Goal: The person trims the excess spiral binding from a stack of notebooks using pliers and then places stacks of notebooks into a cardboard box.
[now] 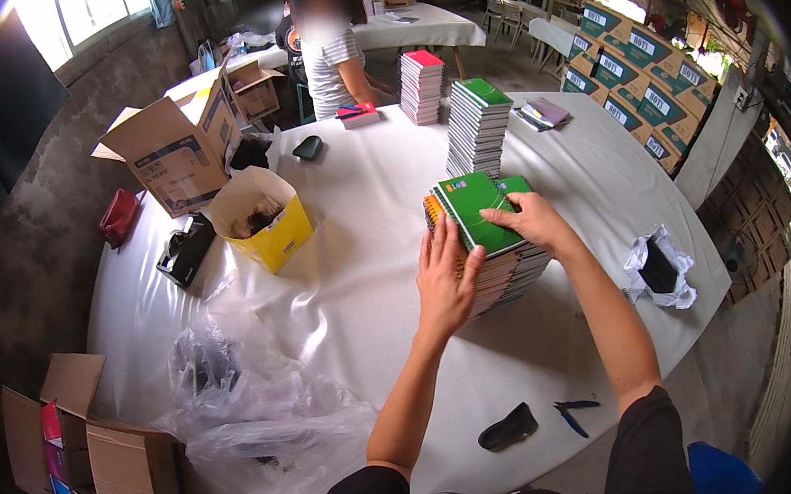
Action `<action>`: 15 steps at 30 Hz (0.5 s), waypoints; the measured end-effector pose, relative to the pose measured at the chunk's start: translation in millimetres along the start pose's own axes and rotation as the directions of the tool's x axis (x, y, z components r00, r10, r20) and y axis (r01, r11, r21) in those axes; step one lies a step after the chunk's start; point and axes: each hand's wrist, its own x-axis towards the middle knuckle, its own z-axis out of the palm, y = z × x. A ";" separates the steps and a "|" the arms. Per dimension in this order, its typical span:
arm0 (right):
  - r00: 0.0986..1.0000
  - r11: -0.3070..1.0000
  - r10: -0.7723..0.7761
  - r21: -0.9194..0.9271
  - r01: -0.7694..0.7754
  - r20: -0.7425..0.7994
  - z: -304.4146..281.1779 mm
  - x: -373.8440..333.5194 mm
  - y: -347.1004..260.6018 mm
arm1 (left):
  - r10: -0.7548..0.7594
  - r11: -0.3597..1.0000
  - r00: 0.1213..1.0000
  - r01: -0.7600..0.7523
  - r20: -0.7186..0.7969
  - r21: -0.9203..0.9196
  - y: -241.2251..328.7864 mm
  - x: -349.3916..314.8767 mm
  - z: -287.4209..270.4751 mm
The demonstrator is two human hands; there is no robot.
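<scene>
A stack of spiral notebooks (505,279) stands in front of me, topped by a green-covered notebook (472,192). A second green cover (514,184) shows just behind it to the right. My left hand (446,277) rests along the stack's left side by the spiral bindings, its fingers stretched and thumb apart at the near edge. My right hand (534,222) is closed at the top notebook's right edge, thumb across the green cover; some of its fingertips are hidden. Beyond stands a taller stack of green notebooks (478,129), with a red-topped stack (421,87) farther back.
Crumpled clear plastic (268,402) spreads at left, near a yellow box (271,240) and open cartons (172,154). Pliers (574,415) and a black pouch-like item (508,428) lie near me. A black item in white wrapping (660,269) sits right. Another person (331,67) stands across the table.
</scene>
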 end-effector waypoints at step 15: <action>0.994 0.366 -0.079 0.929 -0.046 0.081 -60.2 -17.7 49.4 | -0.057 0.955 0.983 0.002 0.175 0.295 8.8 -3.9 -16.6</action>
